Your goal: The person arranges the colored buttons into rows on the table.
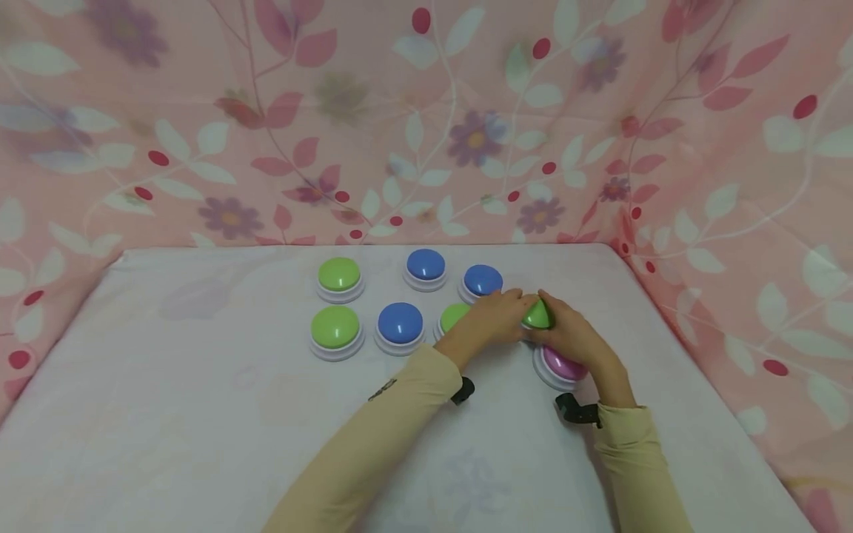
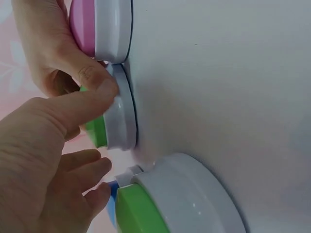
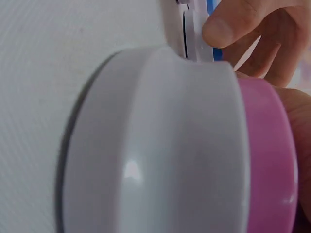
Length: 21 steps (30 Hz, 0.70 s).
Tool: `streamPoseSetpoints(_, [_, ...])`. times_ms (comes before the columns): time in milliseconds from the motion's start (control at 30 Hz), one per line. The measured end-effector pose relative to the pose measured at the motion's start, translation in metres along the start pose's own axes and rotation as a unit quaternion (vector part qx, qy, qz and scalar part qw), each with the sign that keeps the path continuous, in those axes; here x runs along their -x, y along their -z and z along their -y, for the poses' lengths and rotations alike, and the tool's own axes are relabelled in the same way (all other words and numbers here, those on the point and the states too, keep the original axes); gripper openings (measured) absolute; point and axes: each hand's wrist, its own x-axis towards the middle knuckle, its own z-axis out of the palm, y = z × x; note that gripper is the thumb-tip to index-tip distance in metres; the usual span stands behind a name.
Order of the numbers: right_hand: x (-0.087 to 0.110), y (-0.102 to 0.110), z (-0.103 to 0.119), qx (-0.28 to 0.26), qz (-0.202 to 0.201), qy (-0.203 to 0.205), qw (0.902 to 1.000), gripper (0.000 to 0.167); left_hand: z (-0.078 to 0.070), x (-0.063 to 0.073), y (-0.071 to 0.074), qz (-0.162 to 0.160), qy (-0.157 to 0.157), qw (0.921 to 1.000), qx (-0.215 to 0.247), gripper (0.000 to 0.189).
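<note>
Taking 12 o'clock as straight away from the person, grips a held green button (image 1: 537, 317) from both sides: in the right hand (image 1: 571, 334), with thumb at the near side and fingers curled round the far side, and in the left hand (image 1: 489, 320), with thumb against the white base and fingers partly hidden. Looks clasped this way to steady a smooth, round body against tipping or slipping. Lies at 10 o'clock from the right palm and at 3 o'clock from the left, between both thumbs and fingers, low on or just over the tabletop (image 1: 200, 414); cannot tell which. Has a pink button (image 1: 564, 364) just beside at 5 o'clock, partly under the right hand, a neighbouring blue button (image 1: 483, 280) at 10 o'clock and a half-hidden green button (image 1: 455, 314) at 9 o'clock. Shows farther toward 9 and 10 o'clock a near blue button (image 1: 400, 323), a far blue button (image 1: 426, 264), a near green button (image 1: 335, 326) and a far green button (image 1: 338, 274). Seem set upright on broad bases for stability, and spaced apart to admit fingers round each rim.
</note>
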Motion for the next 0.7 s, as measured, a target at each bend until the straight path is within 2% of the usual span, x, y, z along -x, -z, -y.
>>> streamPoseSetpoints(167, [-0.0019,-0.0027,-0.0007,0.003,-0.008,-0.001,1.0,0.093,-0.0005,-0.0018,-0.0025,0.017,0.005,0.9998,-0.013,0.068])
streamPoseSetpoints(700, [-0.0033,-0.0046,-0.0021,-0.003,-0.015,0.011,0.9998,0.09,0.0002,-0.0001,-0.0061,0.012,-0.002,0.9997,-0.02,0.069])
